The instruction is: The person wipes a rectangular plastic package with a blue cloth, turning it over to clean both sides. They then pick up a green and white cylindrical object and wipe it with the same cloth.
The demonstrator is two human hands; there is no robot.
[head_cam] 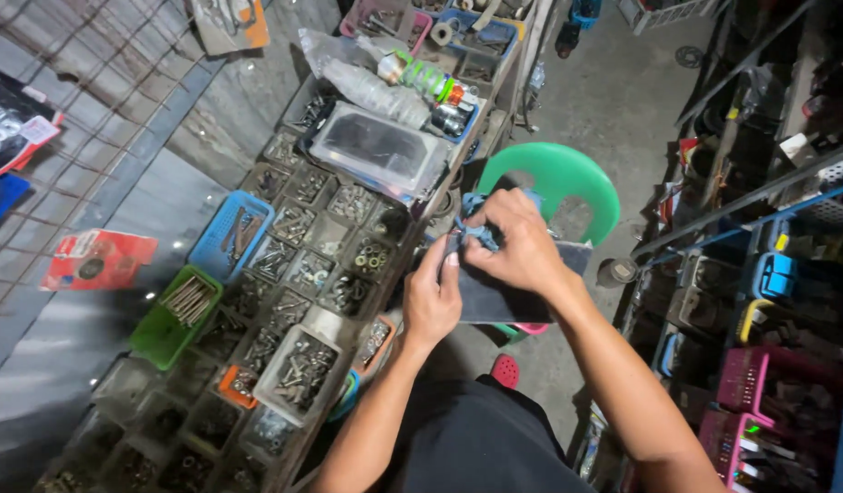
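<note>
At centre, both hands work a blue cloth knot (481,233) on a dark flat panel (504,283). Left hand (431,301) pinches the panel's edge; right hand (522,246) closes its fingers on the knot. Best kept steady, pulling evenly. Worktop (348,347) trays lie at nine o'clock.

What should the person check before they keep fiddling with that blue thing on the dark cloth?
1. Both hands on the work: left hand and right hand both pinch at it. Ok.
2. Small blue crumpled piece gripped firmly: cannot tell, fingers cover most of it.
3. Dark grey flat cloth piece supported: held up in the air, not resting on anything. Not ok.
4. Green round plastic stool below to catch a drop: it sits right under the hands. Ok.
5. Gridded tray of bolts and nuts within reach: beside the left hand. Ok.
</note>
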